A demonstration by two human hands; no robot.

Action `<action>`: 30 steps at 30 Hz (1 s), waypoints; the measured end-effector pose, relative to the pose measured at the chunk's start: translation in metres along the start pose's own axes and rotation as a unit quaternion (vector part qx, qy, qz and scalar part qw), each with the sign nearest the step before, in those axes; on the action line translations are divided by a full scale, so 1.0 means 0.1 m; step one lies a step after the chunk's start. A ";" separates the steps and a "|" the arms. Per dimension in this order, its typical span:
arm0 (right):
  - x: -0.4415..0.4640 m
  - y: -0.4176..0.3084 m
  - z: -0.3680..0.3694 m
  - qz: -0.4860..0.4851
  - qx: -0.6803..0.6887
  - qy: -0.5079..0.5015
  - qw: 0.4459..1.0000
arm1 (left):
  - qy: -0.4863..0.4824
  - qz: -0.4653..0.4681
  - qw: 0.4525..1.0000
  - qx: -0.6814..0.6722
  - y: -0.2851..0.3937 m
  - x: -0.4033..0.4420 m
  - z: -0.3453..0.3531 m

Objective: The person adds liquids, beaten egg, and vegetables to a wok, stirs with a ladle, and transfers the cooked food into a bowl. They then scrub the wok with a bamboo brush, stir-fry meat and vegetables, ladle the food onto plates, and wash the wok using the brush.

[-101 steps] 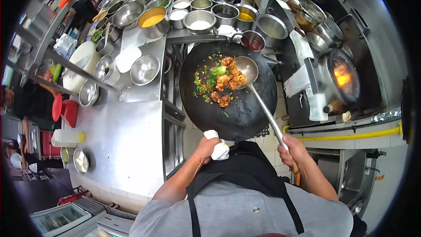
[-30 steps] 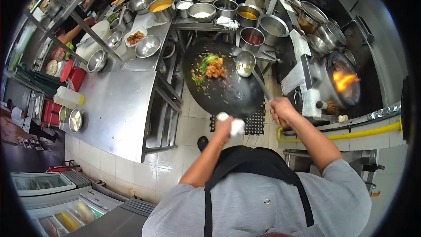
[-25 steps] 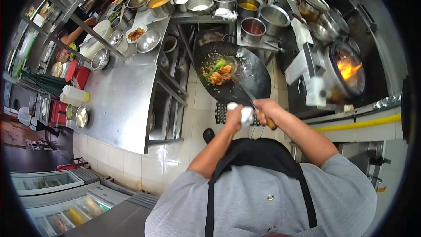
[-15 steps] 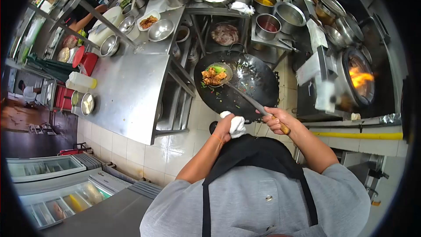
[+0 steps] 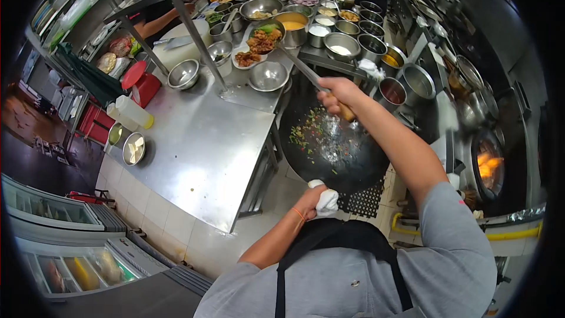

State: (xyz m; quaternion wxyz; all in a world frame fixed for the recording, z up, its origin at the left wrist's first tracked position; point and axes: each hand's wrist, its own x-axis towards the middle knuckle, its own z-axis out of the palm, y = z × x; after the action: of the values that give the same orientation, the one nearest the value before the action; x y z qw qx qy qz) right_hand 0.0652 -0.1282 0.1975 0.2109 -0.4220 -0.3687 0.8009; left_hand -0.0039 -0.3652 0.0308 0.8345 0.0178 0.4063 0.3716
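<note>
My right hand is closed round the wooden-ended handle of a ladle, reaching out over the wok. Fried pieces with some green fill the ladle's bowl, which hangs over a white plate holding more fried pieces. My left hand grips a bunched white cloth at the near rim of the black wok; the rim under the cloth is hidden. Chopped green and red bits lie scattered in the wok.
Metal bowls, one beside the plate, and several pots line the steel counter. A red scale and bottles stand on the left. A flame burns in the stove at right. Another person's arm shows at upper left.
The loaded ladle has gone from over the wok to above the plate at the upper left, with my right arm stretched out. The view has shifted, and my left hand still grips the cloth.
</note>
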 end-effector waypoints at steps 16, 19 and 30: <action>1.18 -0.19 0.39 -0.169 -0.505 0.139 0.835 | -0.003 -0.054 0.998 -0.026 0.15 0.18 -0.53; 1.09 -0.20 0.39 -0.145 -0.552 0.137 0.809 | 0.001 -0.061 0.998 -0.023 0.17 0.20 -0.51; 0.68 0.19 0.47 -0.252 -0.592 0.201 0.739 | -0.026 -0.053 0.998 -0.037 0.23 0.28 -0.47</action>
State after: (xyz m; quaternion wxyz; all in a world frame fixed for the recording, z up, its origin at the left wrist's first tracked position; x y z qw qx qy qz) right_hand -0.0116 -0.1154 0.1650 0.1820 -0.5052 -0.8100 0.2358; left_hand -0.0393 -0.3438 -0.0113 0.8633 -0.0254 0.3708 0.3415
